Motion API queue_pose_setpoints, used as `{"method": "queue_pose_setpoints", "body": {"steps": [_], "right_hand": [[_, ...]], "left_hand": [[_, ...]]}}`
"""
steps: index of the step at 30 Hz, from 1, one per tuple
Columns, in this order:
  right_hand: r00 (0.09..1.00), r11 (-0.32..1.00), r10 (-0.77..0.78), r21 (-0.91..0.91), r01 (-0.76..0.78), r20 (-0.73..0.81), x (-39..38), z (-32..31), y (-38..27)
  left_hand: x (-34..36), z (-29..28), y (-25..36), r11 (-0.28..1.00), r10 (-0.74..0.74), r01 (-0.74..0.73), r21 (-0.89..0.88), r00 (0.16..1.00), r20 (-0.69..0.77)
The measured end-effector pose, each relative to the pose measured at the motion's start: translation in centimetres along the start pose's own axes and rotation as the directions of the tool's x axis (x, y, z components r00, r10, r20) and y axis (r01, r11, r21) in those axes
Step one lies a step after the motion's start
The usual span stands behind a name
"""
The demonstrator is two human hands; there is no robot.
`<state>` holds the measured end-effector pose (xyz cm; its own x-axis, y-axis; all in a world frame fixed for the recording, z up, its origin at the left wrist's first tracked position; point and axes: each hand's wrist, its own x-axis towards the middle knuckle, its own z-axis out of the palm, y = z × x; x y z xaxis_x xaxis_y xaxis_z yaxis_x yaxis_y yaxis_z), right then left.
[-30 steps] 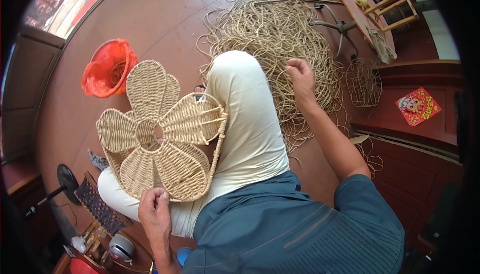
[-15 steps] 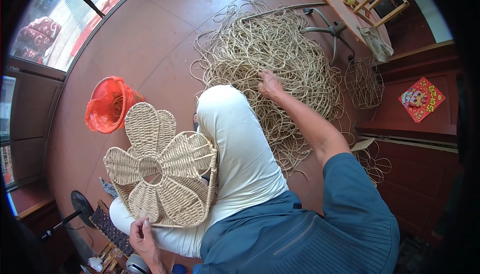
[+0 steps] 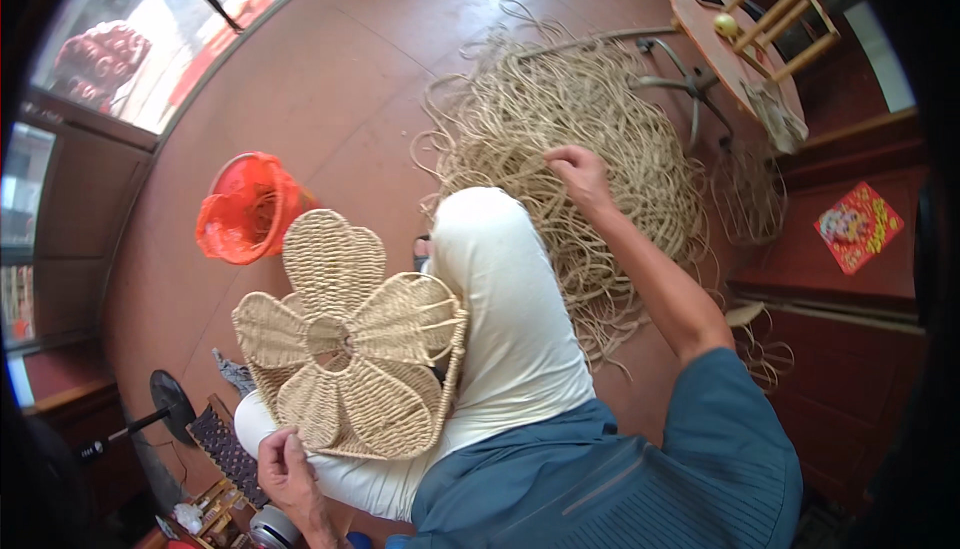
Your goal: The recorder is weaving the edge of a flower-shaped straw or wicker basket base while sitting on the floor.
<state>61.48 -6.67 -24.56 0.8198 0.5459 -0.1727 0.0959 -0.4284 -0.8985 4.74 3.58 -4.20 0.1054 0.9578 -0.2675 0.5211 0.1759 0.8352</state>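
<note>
Hands (image 3: 289, 474) (image 3: 585, 181) number two, weaving (image 3: 330, 267) one, rope heap (image 3: 650, 164) one.

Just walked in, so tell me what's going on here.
A person has a woven flower basket resting against their white trousers. The left hand is pinched at the basket's lower-left edge. The right hand is out over a big, loose pile of rope; whether it holds a strand can't be made out. A red bucket stands on the floor beyond the basket.
</note>
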Motion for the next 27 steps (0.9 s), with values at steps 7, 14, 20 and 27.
{"method": "queue_pose_setpoints", "body": {"steps": [7,14,20,27], "right_hand": [[0.707,0.707,-0.706,-0.004,0.707,0.035,-16.8,0.6,-15.5],[0.450,0.536,-0.832,0.258,0.804,0.326,-25.7,3.7,-16.4],[0.555,0.597,-0.800,0.206,0.776,0.229,-27.4,1.4,-15.0],[0.419,0.670,-0.231,0.456,-0.586,0.878,-27.6,4.0,-15.2]], "left_hand": [[-0.1,7.7,7.2,0.974,0.155,-0.065,-0.216,0.886,0.437],[-1.0,14.0,9.4,0.877,0.202,0.194,-0.440,0.681,0.703],[-0.4,11.6,8.8,0.837,0.233,0.144,-0.528,0.779,0.582],[-2.6,10.1,8.8,0.877,0.168,0.243,-0.415,0.654,0.738]]}}
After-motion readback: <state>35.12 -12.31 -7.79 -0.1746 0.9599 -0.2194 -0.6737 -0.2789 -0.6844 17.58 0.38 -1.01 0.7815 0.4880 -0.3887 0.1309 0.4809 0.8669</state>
